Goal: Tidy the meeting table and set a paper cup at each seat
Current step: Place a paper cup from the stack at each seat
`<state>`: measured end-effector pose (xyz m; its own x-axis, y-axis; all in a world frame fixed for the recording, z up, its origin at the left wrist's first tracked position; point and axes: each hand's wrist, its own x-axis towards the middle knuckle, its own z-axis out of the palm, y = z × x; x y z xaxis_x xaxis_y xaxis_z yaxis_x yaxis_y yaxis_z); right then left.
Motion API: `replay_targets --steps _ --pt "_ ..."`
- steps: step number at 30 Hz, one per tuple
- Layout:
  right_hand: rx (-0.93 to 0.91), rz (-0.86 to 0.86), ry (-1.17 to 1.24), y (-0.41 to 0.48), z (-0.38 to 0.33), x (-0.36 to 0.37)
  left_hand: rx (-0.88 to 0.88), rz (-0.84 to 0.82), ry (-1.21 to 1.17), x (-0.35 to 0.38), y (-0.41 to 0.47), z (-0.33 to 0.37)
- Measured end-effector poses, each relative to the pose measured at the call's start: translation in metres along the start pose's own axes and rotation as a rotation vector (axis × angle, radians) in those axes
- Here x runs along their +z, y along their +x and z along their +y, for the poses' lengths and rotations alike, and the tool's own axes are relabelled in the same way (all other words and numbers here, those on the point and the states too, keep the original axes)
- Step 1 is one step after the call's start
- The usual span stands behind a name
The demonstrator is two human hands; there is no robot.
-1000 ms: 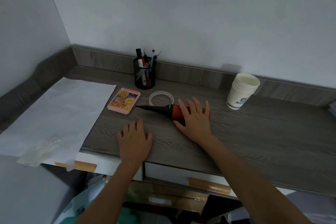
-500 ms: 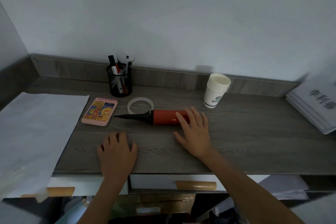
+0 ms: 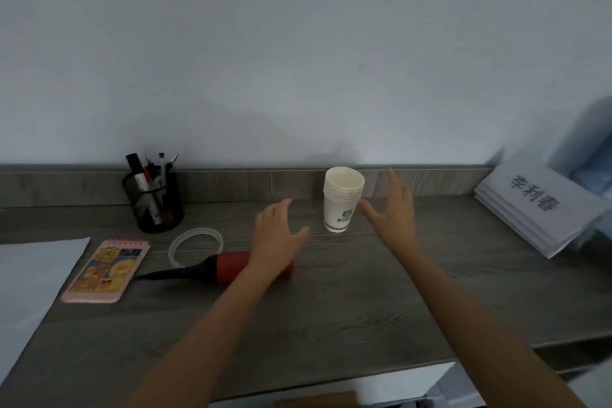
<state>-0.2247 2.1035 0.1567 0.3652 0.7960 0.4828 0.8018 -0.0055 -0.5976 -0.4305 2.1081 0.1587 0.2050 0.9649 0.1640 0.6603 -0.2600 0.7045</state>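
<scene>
From the head camera, a nested stack of white paper cups [image 3: 342, 200] is standing upright toward the back of the grey wood-grain table [image 3: 364, 291]. It is probably light and easily crushed, so a gentle mid-wall grip looks wise. The left hand [image 3: 276, 235] and right hand [image 3: 394, 212] are flanking it, fingers spread, holding nothing, neither touching.

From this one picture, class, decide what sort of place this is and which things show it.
Probably an office or meeting room: the grey wood-grain desk holds a mesh pen holder, a stack of paper cups and a pile of printed name cards.
</scene>
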Motion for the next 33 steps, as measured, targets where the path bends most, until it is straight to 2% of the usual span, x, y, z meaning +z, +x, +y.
replay_targets --steps 3,7,10,13,17,20,24,29,33 --pt "-0.065 0.004 -0.022 0.028 0.007 -0.003 -0.034 -0.138 0.022 0.025 0.042 0.014" --pt "-0.102 -0.181 0.036 0.058 0.008 0.003 -0.079 -0.249 -0.087 0.053 0.074 0.024" --pt "-0.119 -0.357 0.164 0.068 0.004 0.008 -0.108 -0.198 -0.296 0.075 0.083 0.022" --pt "-0.031 -0.462 0.317 0.072 0.004 0.013 -0.149 -0.122 -0.528 0.091 0.084 0.022" --pt "0.007 -0.495 0.383 0.066 0.014 0.008 -0.136 -0.076 -0.577 0.099 0.084 0.035" --pt "0.088 -0.432 0.469 0.058 0.026 -0.011 -0.069 -0.047 -0.502 0.103 0.078 0.053" --pt "0.275 -0.261 0.655 0.038 0.041 -0.056 0.112 -0.072 -0.37 0.112 0.058 0.087" --pt "0.436 -0.019 0.718 -0.017 0.07 -0.113 0.345 -0.329 -0.353 0.132 0.019 0.132" --pt "0.553 0.247 0.649 -0.088 0.086 -0.168 0.526 -0.677 -0.338 0.165 -0.028 0.165"
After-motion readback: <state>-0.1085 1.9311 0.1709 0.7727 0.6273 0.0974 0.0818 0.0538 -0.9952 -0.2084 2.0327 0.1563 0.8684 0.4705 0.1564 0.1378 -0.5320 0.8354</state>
